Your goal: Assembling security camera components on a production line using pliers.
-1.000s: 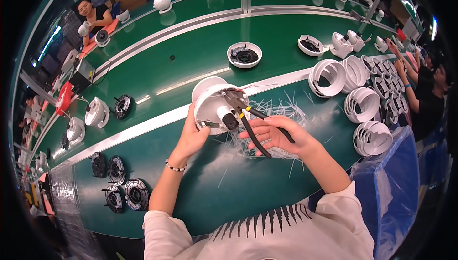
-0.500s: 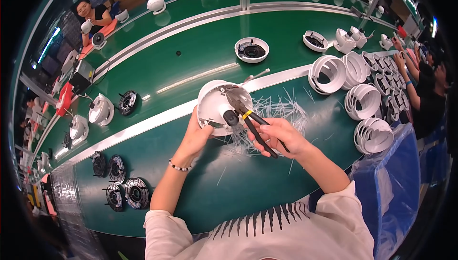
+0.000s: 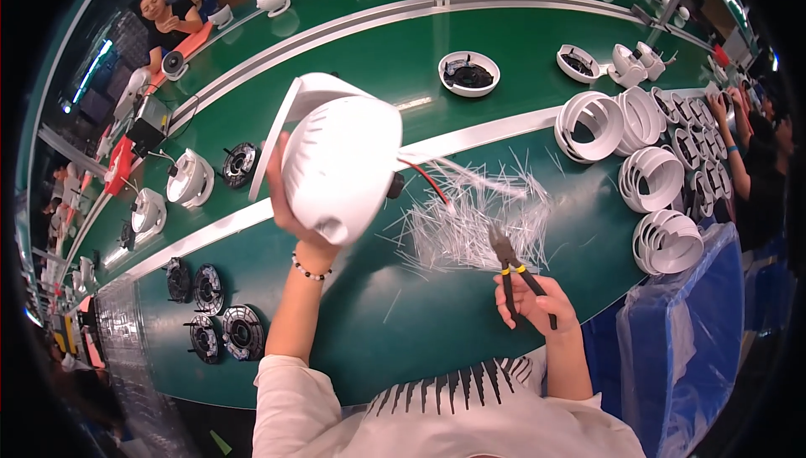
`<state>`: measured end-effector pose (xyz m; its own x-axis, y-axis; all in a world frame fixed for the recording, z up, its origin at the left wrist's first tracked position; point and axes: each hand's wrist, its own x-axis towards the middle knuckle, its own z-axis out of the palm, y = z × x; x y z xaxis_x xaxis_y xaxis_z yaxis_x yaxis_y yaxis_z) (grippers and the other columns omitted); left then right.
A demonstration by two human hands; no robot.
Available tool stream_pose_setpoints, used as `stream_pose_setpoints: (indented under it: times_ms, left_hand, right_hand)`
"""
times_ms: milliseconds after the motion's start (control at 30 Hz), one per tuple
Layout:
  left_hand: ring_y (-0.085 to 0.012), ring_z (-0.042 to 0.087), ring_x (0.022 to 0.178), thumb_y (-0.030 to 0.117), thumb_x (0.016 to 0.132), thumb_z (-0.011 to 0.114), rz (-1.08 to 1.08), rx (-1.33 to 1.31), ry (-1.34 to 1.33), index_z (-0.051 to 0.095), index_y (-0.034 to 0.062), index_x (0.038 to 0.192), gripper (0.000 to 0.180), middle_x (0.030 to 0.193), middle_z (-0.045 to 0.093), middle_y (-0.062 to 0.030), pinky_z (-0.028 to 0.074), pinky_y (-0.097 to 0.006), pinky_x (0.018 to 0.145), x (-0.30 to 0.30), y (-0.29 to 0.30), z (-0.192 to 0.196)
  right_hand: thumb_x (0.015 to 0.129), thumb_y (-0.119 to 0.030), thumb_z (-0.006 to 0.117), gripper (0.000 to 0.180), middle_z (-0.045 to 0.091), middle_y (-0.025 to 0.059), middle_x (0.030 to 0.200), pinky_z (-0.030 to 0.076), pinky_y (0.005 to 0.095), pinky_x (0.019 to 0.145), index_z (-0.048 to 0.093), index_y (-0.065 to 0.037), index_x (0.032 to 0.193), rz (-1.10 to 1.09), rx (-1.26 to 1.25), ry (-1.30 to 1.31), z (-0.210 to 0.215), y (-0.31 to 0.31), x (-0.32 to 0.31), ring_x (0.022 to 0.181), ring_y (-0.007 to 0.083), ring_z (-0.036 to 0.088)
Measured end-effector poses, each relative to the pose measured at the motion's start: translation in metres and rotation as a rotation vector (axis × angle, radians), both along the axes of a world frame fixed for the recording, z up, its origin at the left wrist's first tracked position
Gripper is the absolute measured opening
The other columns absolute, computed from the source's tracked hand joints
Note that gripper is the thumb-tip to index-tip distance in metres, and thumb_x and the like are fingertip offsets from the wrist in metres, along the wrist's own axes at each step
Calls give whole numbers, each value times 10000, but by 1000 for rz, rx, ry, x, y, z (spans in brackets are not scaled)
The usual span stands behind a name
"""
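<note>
My left hand (image 3: pixel 287 218) grips a white domed device housing (image 3: pixel 342 164) with a flat bracket, its rounded back turned up. From its right side come a red and black wire (image 3: pixel 431 183) and a blurred white lead; a black knob-like part (image 3: pixel 395 185) also shows there. Lower right, my right hand (image 3: pixel 550 305) is closed around the black handles of cutting pliers (image 3: pixel 505 252) with yellow bands. The pliers' jaws point away from me, over the near edge of a pile of thin clear plastic strips (image 3: pixel 470 231). The housing's inside is hidden.
Several round black parts (image 3: pixel 241 332) lie at left on the green bench. White rings (image 3: pixel 663 241) stand stacked at right, beside a blue bin (image 3: pixel 672 332) lined with plastic. On the green belt are white shells (image 3: pixel 468 74) and other housings (image 3: pixel 191 179). Other people work around it.
My left hand has lifted and turned the housing, moving it left, so its outside now shows. My right hand has drawn the pliers away from it, down and right.
</note>
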<state>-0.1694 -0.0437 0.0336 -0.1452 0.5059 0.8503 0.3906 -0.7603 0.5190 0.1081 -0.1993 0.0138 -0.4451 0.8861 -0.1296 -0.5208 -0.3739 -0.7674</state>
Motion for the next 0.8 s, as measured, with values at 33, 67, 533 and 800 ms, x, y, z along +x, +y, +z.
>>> stream_pose_setpoints:
  times_ms: [33, 67, 533, 800]
  left_hand:
    - [-291, 386, 1152, 82, 759, 581, 58, 63, 34, 305, -63, 1243, 575, 1287, 333, -206, 367, -387, 944, -7, 5, -2]
    - [-291, 386, 1152, 82, 759, 581, 59, 60, 34, 305, -63, 1243, 575, 1287, 333, -206, 367, -387, 944, -6, 8, -4]
    - [-303, 494, 1005, -16, 803, 365, -753, -1101, -1133, 339, -88, 1119, 325, 1141, 427, -214, 503, -377, 807, -7, 128, -81]
    - [-252, 567, 900, 512, 827, 403, -200, -1291, -433, 443, -57, 1125, 643, 1091, 527, -170, 483, -387, 732, -79, 128, -49]
  right_hand:
    - [730, -288, 562, 641, 518, 158, 969, 442, 282, 597, 365, 114, 1189, -30, 7, 26, 1, -2, 0, 742, 200, 539]
    - [730, -288, 562, 646, 517, 160, 973, 443, 284, 598, 361, 112, 1195, -60, 15, 52, 3, -3, 1, 744, 203, 540]
    - [756, -17, 573, 514, 506, 137, 1087, 398, 272, 819, 380, 44, 1228, 370, 54, -122, -23, -23, -65, 911, 149, 499]
    - [692, -149, 662, 569, 541, 119, 994, 432, 287, 749, 438, -1, 1193, 362, 618, -696, 0, -13, -87, 846, 215, 535]
